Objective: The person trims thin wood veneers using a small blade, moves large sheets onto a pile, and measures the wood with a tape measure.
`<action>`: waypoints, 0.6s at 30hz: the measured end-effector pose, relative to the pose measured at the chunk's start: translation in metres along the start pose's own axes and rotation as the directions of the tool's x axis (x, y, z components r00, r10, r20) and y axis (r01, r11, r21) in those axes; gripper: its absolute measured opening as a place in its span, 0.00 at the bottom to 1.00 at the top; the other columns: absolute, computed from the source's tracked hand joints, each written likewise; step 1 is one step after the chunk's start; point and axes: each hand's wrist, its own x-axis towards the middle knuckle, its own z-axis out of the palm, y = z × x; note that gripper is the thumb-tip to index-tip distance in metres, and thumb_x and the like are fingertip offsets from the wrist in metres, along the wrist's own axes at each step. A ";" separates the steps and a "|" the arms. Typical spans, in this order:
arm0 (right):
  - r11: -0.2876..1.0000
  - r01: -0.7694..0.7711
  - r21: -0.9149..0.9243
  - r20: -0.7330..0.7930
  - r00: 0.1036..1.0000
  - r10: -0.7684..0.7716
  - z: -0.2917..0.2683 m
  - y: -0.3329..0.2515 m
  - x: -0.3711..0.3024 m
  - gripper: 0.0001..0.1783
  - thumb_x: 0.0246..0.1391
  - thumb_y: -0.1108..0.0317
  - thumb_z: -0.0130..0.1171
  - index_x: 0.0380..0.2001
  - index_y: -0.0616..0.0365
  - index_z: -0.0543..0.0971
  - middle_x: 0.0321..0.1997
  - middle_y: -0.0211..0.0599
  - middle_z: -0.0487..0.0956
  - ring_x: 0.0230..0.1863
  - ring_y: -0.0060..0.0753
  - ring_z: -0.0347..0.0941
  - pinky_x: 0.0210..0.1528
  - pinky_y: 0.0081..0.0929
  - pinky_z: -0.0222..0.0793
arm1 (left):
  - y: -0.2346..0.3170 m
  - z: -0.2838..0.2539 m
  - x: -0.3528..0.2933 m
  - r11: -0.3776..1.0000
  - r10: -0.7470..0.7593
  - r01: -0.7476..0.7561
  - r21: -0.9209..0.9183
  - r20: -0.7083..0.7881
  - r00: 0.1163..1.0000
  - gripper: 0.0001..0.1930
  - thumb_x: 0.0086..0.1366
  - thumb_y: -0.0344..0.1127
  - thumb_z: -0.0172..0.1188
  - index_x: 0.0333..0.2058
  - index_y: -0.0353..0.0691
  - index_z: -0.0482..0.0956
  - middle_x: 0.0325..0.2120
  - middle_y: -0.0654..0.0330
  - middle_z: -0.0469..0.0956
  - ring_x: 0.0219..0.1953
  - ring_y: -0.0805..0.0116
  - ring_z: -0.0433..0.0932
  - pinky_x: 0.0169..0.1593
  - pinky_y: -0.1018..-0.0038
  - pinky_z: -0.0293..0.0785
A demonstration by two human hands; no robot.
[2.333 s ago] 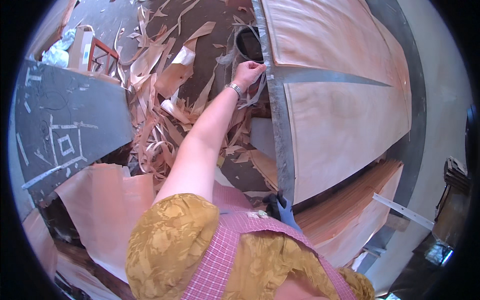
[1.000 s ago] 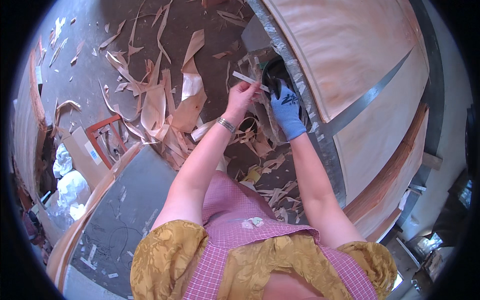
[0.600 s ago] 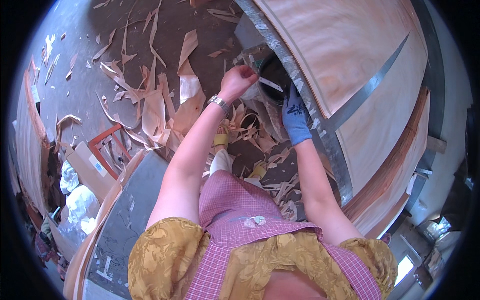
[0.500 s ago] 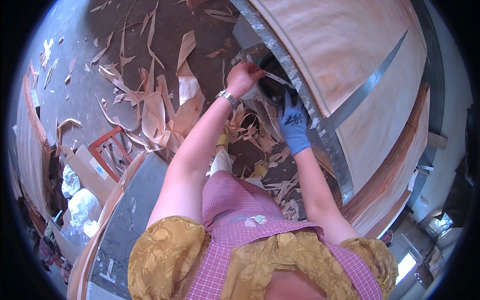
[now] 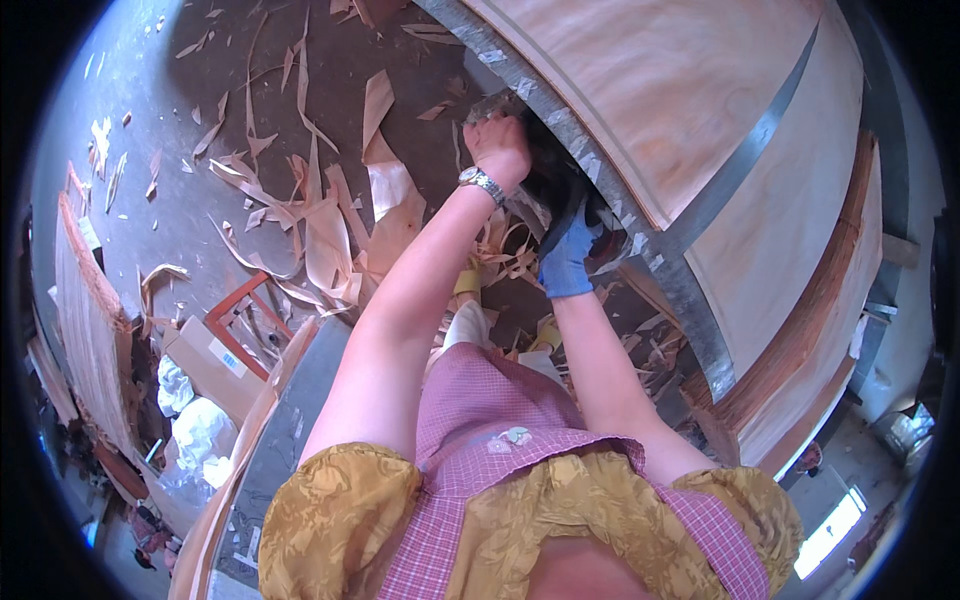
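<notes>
My bare left hand (image 5: 497, 150), with a metal watch at the wrist, is at the rim of a worn box (image 5: 500, 104) below the table edge. Its fingers curl inward, and whatever they hold is hidden. Close by on the right, my right hand (image 5: 570, 258), in a blue glove, reaches beside a black object (image 5: 550, 190) whose kind I cannot make out. That hand's fingertips are hidden. Both hands are under the worn grey table edge (image 5: 620, 208), which carries scraps of white tape. Pale wood veneer sheets (image 5: 660, 100) lie on top of the table.
A long metal strip (image 5: 750, 150) crosses the veneer. Veneer offcuts (image 5: 330, 240) litter the floor around my feet. At left stand a red-orange frame (image 5: 228, 345), a cardboard box (image 5: 205, 365), white plastic bags (image 5: 203, 430) and a stack of veneer (image 5: 95, 310).
The white strip between my hands no longer shows. My left hand has turned and curled at the box rim; my gloved hand has drawn slightly nearer to me. The view has shifted a little.
</notes>
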 end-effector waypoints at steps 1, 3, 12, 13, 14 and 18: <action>1.000 -0.002 0.005 -0.046 0.999 0.002 0.004 0.001 0.003 0.21 0.63 0.68 0.56 0.56 0.66 0.72 0.59 0.42 0.74 0.55 0.33 0.71 0.62 0.32 0.67 | 0.000 -0.002 0.001 1.000 0.002 -0.002 0.003 0.017 1.000 0.15 0.55 0.45 0.62 0.41 0.52 0.85 0.47 0.55 0.79 0.51 0.57 0.77 0.53 0.55 0.65; 0.999 -0.050 -0.008 -0.015 0.999 0.050 0.004 0.007 0.010 0.21 0.64 0.69 0.55 0.57 0.66 0.71 0.59 0.43 0.74 0.55 0.34 0.71 0.63 0.33 0.67 | -0.003 -0.005 0.001 0.999 0.038 -0.038 0.026 -0.011 0.999 0.14 0.55 0.45 0.62 0.40 0.52 0.85 0.45 0.55 0.79 0.50 0.56 0.78 0.52 0.55 0.66; 0.997 -0.009 -0.071 -0.117 0.993 0.001 0.006 0.013 0.016 0.26 0.62 0.67 0.58 0.61 0.62 0.65 0.61 0.41 0.71 0.56 0.35 0.70 0.61 0.32 0.68 | -0.216 -0.217 -0.025 0.892 0.179 0.121 0.435 -0.587 0.789 0.12 0.57 0.40 0.61 0.40 0.46 0.82 0.37 0.57 0.82 0.38 0.56 0.81 0.40 0.60 0.76; 0.993 0.020 -0.115 -0.111 0.993 -0.032 0.000 0.012 0.023 0.24 0.64 0.65 0.56 0.60 0.62 0.68 0.60 0.41 0.73 0.55 0.35 0.72 0.60 0.32 0.69 | -0.264 -0.267 -0.041 0.860 0.286 0.120 0.497 -0.662 0.693 0.14 0.58 0.39 0.60 0.43 0.44 0.82 0.40 0.56 0.82 0.40 0.56 0.81 0.42 0.62 0.77; 0.992 0.008 -0.130 -0.069 0.997 -0.017 0.010 0.013 0.020 0.24 0.64 0.64 0.56 0.60 0.61 0.68 0.59 0.41 0.73 0.55 0.35 0.72 0.60 0.32 0.69 | -0.371 -0.334 -0.082 0.772 0.115 0.348 0.532 -0.655 0.747 0.13 0.61 0.39 0.58 0.43 0.45 0.82 0.42 0.56 0.82 0.42 0.56 0.81 0.43 0.63 0.77; 0.999 -0.028 -0.024 -0.120 0.992 0.025 0.004 0.011 0.021 0.24 0.62 0.64 0.59 0.58 0.60 0.68 0.59 0.41 0.73 0.54 0.35 0.71 0.60 0.32 0.67 | -0.373 -0.499 -0.207 0.468 -0.145 0.829 0.307 -0.898 0.415 0.20 0.64 0.56 0.52 0.42 0.48 0.79 0.35 0.53 0.83 0.38 0.46 0.82 0.37 0.52 0.76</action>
